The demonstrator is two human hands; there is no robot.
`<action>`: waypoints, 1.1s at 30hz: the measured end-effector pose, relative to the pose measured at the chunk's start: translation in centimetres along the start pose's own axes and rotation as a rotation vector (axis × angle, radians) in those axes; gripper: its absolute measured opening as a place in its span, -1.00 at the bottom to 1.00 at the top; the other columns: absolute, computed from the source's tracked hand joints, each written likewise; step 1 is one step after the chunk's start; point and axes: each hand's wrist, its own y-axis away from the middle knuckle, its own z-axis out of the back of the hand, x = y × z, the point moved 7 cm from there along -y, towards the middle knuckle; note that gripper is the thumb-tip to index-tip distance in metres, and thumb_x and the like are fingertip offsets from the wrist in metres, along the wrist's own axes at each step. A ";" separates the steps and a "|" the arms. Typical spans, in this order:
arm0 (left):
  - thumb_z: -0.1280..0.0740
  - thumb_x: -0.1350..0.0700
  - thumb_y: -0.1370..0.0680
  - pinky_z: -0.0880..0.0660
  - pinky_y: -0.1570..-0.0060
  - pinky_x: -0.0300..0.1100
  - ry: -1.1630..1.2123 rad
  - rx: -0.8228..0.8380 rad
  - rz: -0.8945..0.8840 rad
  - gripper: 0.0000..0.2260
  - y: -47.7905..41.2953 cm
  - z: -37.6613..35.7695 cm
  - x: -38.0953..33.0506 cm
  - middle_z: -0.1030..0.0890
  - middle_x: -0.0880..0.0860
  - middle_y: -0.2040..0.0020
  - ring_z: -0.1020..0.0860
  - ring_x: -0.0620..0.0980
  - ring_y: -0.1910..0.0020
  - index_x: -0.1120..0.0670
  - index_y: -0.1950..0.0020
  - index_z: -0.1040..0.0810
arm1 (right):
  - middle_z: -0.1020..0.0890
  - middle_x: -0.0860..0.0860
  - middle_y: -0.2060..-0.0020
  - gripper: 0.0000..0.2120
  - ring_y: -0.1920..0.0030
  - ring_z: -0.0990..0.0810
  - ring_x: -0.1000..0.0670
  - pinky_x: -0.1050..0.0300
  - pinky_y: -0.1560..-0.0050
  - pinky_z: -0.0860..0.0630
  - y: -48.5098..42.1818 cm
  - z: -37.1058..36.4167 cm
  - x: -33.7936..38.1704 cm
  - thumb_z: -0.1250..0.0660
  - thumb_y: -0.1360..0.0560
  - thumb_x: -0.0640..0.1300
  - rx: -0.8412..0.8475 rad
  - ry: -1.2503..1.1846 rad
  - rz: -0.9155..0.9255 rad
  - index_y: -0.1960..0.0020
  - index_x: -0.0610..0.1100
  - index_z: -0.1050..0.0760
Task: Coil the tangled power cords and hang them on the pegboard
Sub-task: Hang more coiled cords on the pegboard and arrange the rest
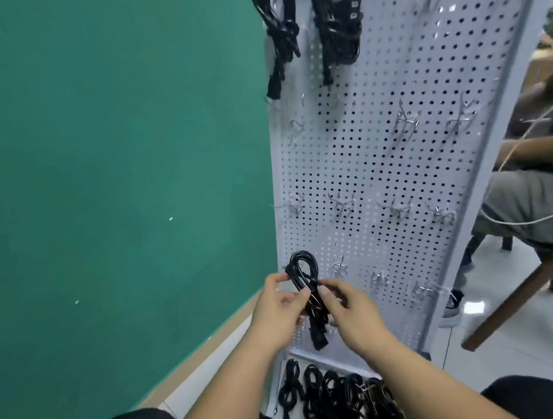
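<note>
Head view: pegboard (399,147) just behind both grips.
Left grip (275,313): pinching coiled cord (304,270).
Right grip (352,311): pinching its waist.
Below grips: cord pile (339,405).

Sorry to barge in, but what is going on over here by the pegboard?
A person holds a coiled black power cord in front of the lower left of the white pegboard, with the left hand and right hand both gripping its middle. Two coiled bundles already hang at the top. Many hooks are bare, and more cords lie on the floor at its foot.
</note>
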 end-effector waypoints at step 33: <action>-0.33 0.09 -0.71 -0.62 -0.26 0.01 0.032 0.162 -0.561 -0.88 0.5 -6.1 -36.4 -0.75 -0.06 0.02 -0.74 -0.09 0.00 -0.05 -0.04 -0.64 | -0.72 0.22 -0.16 -0.72 -0.18 -0.67 0.20 0.03 -0.29 -0.59 0.0 17.7 27.9 -0.25 -0.74 -0.08 -0.221 -0.263 0.456 -0.38 0.15 -0.58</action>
